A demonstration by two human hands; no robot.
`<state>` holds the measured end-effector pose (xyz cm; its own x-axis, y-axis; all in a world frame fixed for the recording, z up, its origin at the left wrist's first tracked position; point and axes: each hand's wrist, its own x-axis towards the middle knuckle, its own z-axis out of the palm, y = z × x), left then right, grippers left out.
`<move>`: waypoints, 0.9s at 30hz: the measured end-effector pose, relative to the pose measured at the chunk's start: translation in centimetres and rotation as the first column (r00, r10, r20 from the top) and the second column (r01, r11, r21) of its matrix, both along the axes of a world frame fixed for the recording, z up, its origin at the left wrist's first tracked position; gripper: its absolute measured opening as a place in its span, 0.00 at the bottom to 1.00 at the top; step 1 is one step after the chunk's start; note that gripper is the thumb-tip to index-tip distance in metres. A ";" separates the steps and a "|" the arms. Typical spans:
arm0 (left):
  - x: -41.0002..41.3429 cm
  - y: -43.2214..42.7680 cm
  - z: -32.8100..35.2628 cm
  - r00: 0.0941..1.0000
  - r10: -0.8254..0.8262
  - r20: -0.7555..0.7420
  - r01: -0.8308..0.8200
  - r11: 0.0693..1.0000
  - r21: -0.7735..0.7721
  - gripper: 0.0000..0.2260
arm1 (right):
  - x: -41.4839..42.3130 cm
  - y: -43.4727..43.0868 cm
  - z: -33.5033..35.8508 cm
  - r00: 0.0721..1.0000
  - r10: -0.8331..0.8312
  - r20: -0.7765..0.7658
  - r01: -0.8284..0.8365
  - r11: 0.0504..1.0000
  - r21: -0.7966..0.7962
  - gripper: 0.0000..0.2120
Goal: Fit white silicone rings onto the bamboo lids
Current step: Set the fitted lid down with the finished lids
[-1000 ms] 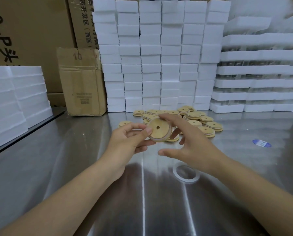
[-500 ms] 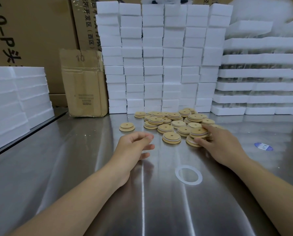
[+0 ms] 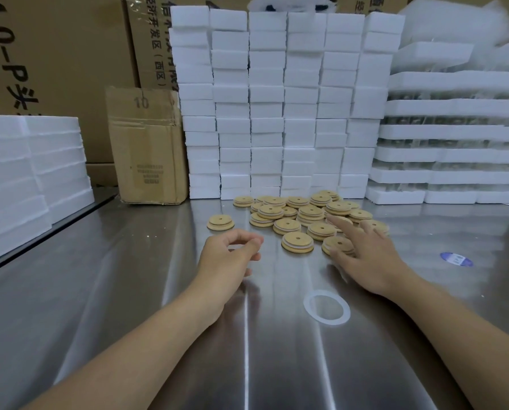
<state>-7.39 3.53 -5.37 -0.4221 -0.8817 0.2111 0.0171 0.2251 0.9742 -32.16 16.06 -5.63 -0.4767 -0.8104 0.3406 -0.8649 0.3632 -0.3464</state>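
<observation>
The left hand (image 3: 229,255) hovers low over the steel table (image 3: 114,291), fingers loosely curled with the thumb near the forefinger, holding nothing; a second ago it steadied a lid together with the other hand, and it has hardly moved since letting go. The right hand (image 3: 365,255) is wide open, fingers spread flat over the near right edge of the pile of bamboo lids (image 3: 303,211), its thumb against one lid (image 3: 336,244); half a second ago the fingers lay closer together on the pile. The lid both hands held earlier now lies flat at the front of the pile (image 3: 297,242), its white ring showing round the edge. One loose white ring (image 3: 308,313) lies on the table near the right wrist, unmoved; a single lid (image 3: 220,222) sits apart to the left; white foam blocks (image 3: 276,99) stand behind.
</observation>
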 end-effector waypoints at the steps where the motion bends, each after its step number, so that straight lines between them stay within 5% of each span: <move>1: 0.0 -0.3 -0.1 0.998 0.041 0.048 -0.035 0.993 -0.115 0.07 | 0.1 0.1 0.0 1.000 0.009 0.013 -0.009 1.000 -0.019 0.30; 4: 0.2 -1.8 -0.3 0.974 0.142 0.178 -0.045 0.884 -0.465 0.07 | 0.2 0.3 0.0 0.999 0.023 0.037 -0.022 0.999 -0.033 0.30; 10: -0.4 -7.4 -0.2 0.788 0.456 0.414 -0.035 0.704 -0.709 0.15 | 0.8 0.3 0.1 1.000 0.030 0.010 -0.030 0.999 -0.011 0.28; 15: -2.2 -10.3 -0.5 0.480 0.419 0.771 0.003 0.878 -0.479 0.30 | 1.5 -0.2 0.9 0.997 0.018 -0.071 -0.024 0.996 -0.086 0.20; 18: -2.5 -10.7 -0.3 0.507 0.508 0.696 -0.014 0.812 -0.583 0.21 | 2.8 -0.4 1.8 0.988 0.121 -0.092 -0.132 0.982 -0.133 0.13; 21: -2.1 -10.2 0.3 0.599 0.473 0.646 -0.024 0.817 -0.576 0.12 | 4.0 -0.2 3.1 0.956 0.265 0.124 -0.271 0.962 0.030 0.05; 27: -0.8 -8.9 0.5 0.796 0.354 0.492 -0.058 0.852 -0.520 0.18 | 4.8 1.5 5.1 0.864 0.322 0.388 -0.448 0.843 0.298 0.04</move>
